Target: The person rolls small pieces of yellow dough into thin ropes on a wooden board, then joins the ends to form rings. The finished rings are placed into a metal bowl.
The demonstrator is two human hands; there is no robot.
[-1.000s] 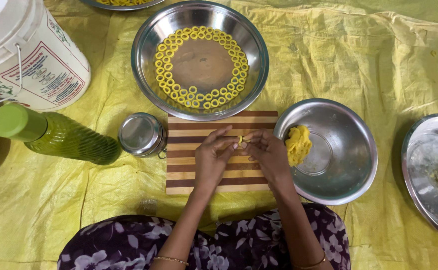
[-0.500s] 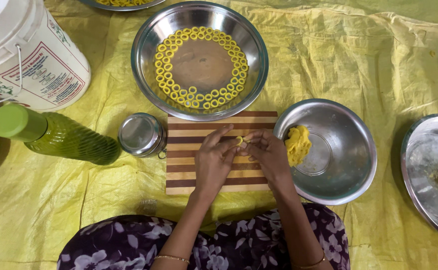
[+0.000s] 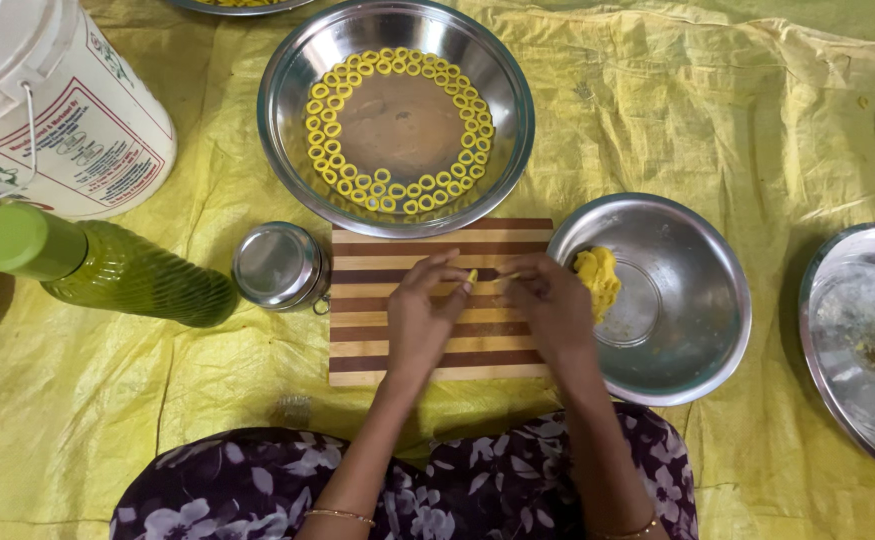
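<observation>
Both hands meet over the striped wooden chopping board (image 3: 437,345), which lies flat on the crinkled yellow plastic sheet (image 3: 717,110) just in front of the seated person's lap, so the work sits within easy reach. The left hand (image 3: 422,320) and the right hand (image 3: 549,305) face each other with fingers bent inward, and between their fingertips is a small piece of yellow dough (image 3: 473,276), pinched lightly at each end and lifted a little above the board; the remaining fingers are loosely curled and hold nothing else. Both forearms come up from the near edge and angle toward the board's middle, wrists low. Just right of the board, touching its edge, stands a shallow steel bowl (image 3: 697,340) with a lump of yellow dough (image 3: 597,280) on its left side, close to the right hand. On the far side of the board a larger round steel bowl (image 3: 307,170) holds small yellow dough rings (image 3: 357,180) laid in a circle around its floor. To the left stand a small steel lidded pot (image 3: 277,265), a green-capped bottle of oil (image 3: 107,270) lying on its side, and a white plastic bucket (image 3: 57,110).
</observation>
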